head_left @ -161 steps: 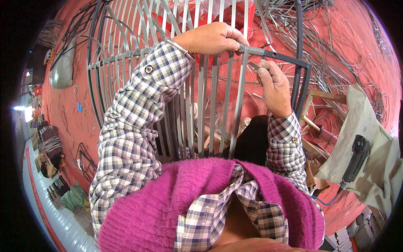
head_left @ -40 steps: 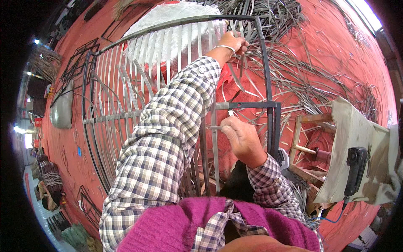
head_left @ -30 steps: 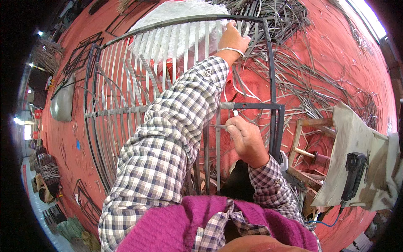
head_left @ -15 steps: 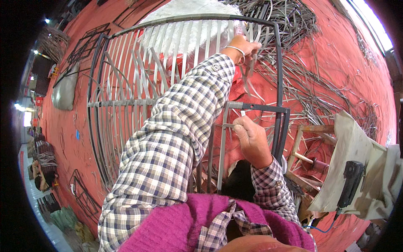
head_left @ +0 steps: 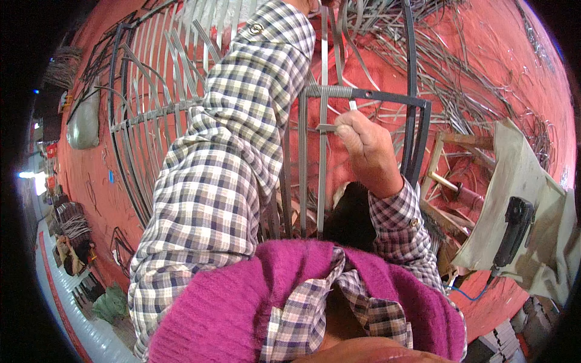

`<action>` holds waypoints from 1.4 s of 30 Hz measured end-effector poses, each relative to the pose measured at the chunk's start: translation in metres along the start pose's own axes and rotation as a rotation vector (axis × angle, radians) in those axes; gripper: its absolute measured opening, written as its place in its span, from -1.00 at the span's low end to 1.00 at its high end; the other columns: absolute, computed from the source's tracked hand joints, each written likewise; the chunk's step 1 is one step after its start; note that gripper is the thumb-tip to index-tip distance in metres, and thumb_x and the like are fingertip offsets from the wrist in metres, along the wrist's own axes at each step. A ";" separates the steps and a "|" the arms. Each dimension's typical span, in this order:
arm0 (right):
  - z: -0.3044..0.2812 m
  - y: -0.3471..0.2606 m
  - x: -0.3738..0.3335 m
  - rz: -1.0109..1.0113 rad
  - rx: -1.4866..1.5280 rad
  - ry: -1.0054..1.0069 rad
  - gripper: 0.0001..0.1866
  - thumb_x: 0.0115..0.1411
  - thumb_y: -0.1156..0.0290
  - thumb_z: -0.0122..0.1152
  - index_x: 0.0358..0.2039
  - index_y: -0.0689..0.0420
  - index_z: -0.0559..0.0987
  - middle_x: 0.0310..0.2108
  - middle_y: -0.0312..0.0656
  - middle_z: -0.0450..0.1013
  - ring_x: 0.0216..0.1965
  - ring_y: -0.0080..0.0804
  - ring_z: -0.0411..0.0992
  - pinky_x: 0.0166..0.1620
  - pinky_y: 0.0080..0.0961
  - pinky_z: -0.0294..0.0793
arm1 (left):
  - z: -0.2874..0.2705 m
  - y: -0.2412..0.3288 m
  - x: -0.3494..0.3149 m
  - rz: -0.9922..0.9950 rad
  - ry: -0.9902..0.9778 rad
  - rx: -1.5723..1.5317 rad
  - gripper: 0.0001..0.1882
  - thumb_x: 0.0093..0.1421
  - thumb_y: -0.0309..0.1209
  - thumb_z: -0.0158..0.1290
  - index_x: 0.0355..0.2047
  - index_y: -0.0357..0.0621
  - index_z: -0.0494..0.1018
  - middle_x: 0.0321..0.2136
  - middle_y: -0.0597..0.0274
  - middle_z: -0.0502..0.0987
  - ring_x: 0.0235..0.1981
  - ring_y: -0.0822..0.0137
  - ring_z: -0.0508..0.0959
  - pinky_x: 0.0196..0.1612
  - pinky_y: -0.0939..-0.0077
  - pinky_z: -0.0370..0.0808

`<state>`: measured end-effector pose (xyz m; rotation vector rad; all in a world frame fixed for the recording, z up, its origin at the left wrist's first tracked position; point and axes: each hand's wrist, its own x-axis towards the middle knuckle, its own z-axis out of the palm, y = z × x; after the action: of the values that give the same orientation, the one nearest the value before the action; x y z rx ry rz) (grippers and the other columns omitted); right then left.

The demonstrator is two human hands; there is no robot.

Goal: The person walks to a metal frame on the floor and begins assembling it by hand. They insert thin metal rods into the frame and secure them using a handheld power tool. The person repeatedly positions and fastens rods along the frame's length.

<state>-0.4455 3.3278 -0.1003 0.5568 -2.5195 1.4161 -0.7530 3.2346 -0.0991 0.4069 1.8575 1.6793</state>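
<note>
A dark metal frame (head_left: 387, 96) lies before me, with grey flat strips (head_left: 324, 175) running lengthwise over it. More strip is wound tightly round its crossbar (head_left: 330, 92). My right hand (head_left: 370, 148) is closed just below this bar, pinching a flat strip (head_left: 327, 127) whose short end sticks out to the left across the lengthwise strips. A pale tip shows above the knuckles. My left hand (head_left: 305, 5) reaches far forward and is mostly cut off by the top edge; its fingers are hidden. Near it a straight strip (head_left: 325, 48) runs down to the crossbar.
Loose strips (head_left: 460, 91) lie tangled on the red floor covering (head_left: 91, 193) at the far right. On my right stand a wooden frame (head_left: 463, 140) and a draped cloth (head_left: 514, 163) carrying a black handheld device (head_left: 511, 233). Bent strips (head_left: 181, 60) rise from the frame's left part.
The view has shifted, so the frame sits higher in the picture and my left hand is nearly out of it. My right hand keeps its pinch near the crossbar.
</note>
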 end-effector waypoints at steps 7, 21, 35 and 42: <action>0.003 -0.002 0.004 0.091 0.066 0.033 -0.86 0.19 0.44 -0.08 -0.41 0.20 0.43 -0.52 -0.06 0.35 -0.44 -0.08 0.41 -0.39 -0.28 0.39 | 0.009 0.012 -0.011 0.063 0.082 0.216 -0.75 0.12 -0.26 0.04 -0.52 -0.18 0.52 -0.66 0.28 0.50 -0.75 0.43 0.40 -0.69 0.52 0.30; 0.000 -0.001 0.004 0.185 0.168 0.032 -0.83 0.22 0.41 -0.04 -0.37 0.26 0.43 -0.52 -0.11 0.35 -0.50 -0.31 0.37 -0.39 -0.50 0.35 | 0.002 0.025 -0.114 0.261 0.088 0.308 -0.78 0.23 -0.37 -0.10 -0.35 -0.26 0.47 -0.51 0.26 0.55 -0.61 0.50 0.49 -0.50 0.61 0.43; 0.005 0.000 0.002 0.292 0.153 0.048 -0.83 0.22 0.35 0.01 -0.37 0.20 0.45 -0.53 -0.05 0.37 -0.47 -0.11 0.40 -0.39 -0.36 0.37 | 0.011 -0.016 -0.213 0.224 0.067 0.410 -0.76 0.20 -0.29 0.00 -0.35 -0.24 0.50 -0.51 0.36 0.50 -0.48 0.57 0.42 -0.36 0.66 0.38; -0.001 -0.004 0.005 0.427 0.154 -0.005 -0.73 0.25 0.24 -0.03 -0.35 0.20 0.47 -0.54 -0.07 0.40 -0.49 -0.15 0.43 -0.40 -0.38 0.39 | 0.018 -0.010 -0.206 0.246 -0.168 0.807 -0.69 0.15 -0.20 0.07 -0.37 -0.26 0.50 -0.57 0.35 0.47 -0.49 0.55 0.43 -0.38 0.61 0.39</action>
<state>-0.4488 3.3259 -0.0950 0.0386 -2.6550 1.7582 -0.5809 3.1253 -0.0631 1.0963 2.3576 0.9099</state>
